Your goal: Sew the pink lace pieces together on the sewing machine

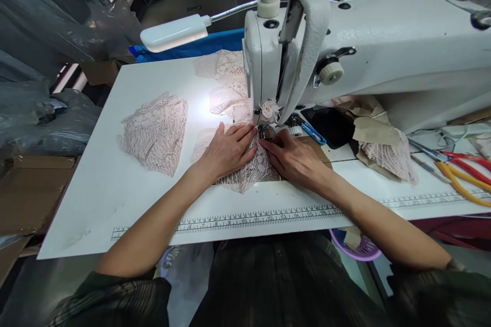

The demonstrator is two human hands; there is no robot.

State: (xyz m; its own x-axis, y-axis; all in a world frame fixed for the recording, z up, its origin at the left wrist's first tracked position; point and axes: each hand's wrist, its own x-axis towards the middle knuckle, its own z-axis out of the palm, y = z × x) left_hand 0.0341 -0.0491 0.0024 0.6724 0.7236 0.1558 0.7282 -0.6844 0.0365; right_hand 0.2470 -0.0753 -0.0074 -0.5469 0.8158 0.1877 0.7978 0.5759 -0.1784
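Pale pink lace fabric (243, 176) lies beneath the needle area of a white sewing machine (264, 66). My left hand (230, 150) rests flat on this lace, fingers stretched out toward the presser foot (266, 133). Just right of the foot, my right hand (293, 158) has thumb and fingers pinched together at the lace's right edge; the fingertips partly hide what they grip. A small pale fabric rosette (269, 110) sits on the machine head above the foot. Further lace pieces (230, 76) are spread behind my left hand.
A stack of lace pieces (157, 133) lies on the left of the white table (95, 189). Blue thread snips (312, 133) lie beside the foot. At right are yellow-handled scissors (460, 186) and wrapped lace (387, 156). A lamp (174, 33) hangs over the back; a printed ruler (249, 220) runs along the front.
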